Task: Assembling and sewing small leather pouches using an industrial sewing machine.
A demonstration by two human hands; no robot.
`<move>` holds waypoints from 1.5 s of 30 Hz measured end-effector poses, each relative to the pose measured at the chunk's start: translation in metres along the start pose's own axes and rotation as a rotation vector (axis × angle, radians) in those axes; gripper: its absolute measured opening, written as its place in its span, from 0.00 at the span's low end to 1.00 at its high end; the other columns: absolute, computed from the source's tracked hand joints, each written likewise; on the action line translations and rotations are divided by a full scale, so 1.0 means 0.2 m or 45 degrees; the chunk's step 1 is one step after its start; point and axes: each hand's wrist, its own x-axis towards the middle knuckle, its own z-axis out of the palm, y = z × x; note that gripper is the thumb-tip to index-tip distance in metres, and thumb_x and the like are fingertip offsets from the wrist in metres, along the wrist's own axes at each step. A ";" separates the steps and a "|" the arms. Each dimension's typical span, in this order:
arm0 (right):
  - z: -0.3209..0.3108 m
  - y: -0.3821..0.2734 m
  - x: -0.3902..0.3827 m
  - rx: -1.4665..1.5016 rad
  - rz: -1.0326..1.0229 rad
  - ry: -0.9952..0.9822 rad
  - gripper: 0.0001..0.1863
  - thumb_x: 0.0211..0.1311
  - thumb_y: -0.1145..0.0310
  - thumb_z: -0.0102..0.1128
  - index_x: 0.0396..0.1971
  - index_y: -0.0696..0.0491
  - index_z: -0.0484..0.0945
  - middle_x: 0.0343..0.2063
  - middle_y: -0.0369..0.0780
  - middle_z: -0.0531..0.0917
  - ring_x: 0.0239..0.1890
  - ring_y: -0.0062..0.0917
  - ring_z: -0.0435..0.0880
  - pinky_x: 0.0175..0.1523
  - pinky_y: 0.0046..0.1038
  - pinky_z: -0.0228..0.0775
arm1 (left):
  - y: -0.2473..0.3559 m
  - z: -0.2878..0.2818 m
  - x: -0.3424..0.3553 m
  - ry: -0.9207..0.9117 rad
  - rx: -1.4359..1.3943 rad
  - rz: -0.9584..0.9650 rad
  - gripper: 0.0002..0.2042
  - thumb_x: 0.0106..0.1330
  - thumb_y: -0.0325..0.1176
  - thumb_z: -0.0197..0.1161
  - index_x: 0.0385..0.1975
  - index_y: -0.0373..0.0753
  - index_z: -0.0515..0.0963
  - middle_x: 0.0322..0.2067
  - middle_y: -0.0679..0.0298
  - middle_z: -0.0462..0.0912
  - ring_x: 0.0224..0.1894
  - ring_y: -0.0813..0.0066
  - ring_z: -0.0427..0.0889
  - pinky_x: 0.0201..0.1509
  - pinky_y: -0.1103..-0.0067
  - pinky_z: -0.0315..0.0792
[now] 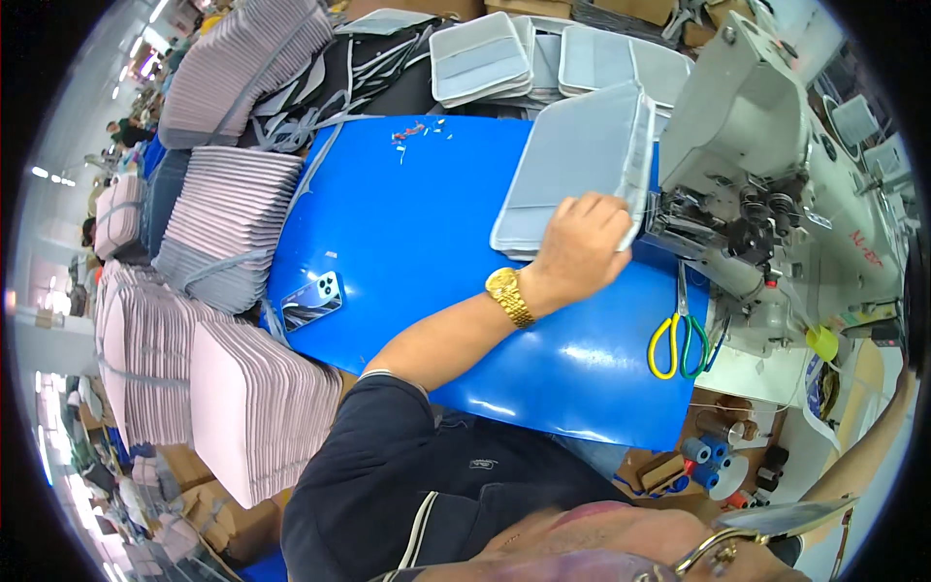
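My left hand (585, 235), a gold watch on its wrist, is closed on the lower right edge of a flat grey fabric panel (574, 160) with pale edging. The panel looks layered and lies tilted over the blue table (417, 223). Its right edge is close beside the needle area of a pale sewing machine (742, 107). My right forearm (863, 441) reaches up along the far right, beside the machine's dark handwheel (914, 262); the hand itself is lost at the dark rim. Scissors (681, 335) with one yellow and one green handle lie below the machine head.
Tall bundles of pale pink and grey panels (257, 403) stand along the left. More grey panels (480, 56) lie at the back, with dark straps (373, 73) beside them. A phone (312, 300) rests on the table's left. Thread spools (705, 458) sit below right.
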 end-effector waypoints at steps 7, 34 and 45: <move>0.06 0.04 0.04 -0.122 -0.191 0.094 0.26 0.68 0.57 0.48 0.43 0.70 0.76 0.39 0.52 0.79 0.38 0.35 0.77 0.43 0.37 0.73 | -0.09 0.11 -0.03 -0.104 0.203 -0.086 0.25 0.49 0.24 0.63 0.52 0.39 0.76 0.48 0.57 0.76 0.46 0.60 0.75 0.46 0.67 0.68; 1.56 -0.20 -2.25 0.521 0.074 -0.586 0.11 0.66 0.72 0.59 0.45 0.60 0.79 0.32 0.36 0.83 0.27 0.14 0.78 0.31 0.17 0.71 | -0.21 -1.08 -0.50 0.805 -0.619 -0.717 0.11 0.70 0.30 0.60 0.46 0.31 0.79 0.43 0.62 0.83 0.43 0.79 0.79 0.50 0.83 0.72; 1.61 -0.17 -2.30 0.424 0.051 -0.509 0.09 0.66 0.72 0.57 0.41 0.59 0.81 0.26 0.36 0.82 0.24 0.17 0.78 0.31 0.20 0.71 | -0.16 -0.99 -0.88 0.906 -1.458 -1.151 0.15 0.69 0.32 0.58 0.51 0.32 0.74 0.49 0.57 0.81 0.50 0.68 0.79 0.57 0.74 0.73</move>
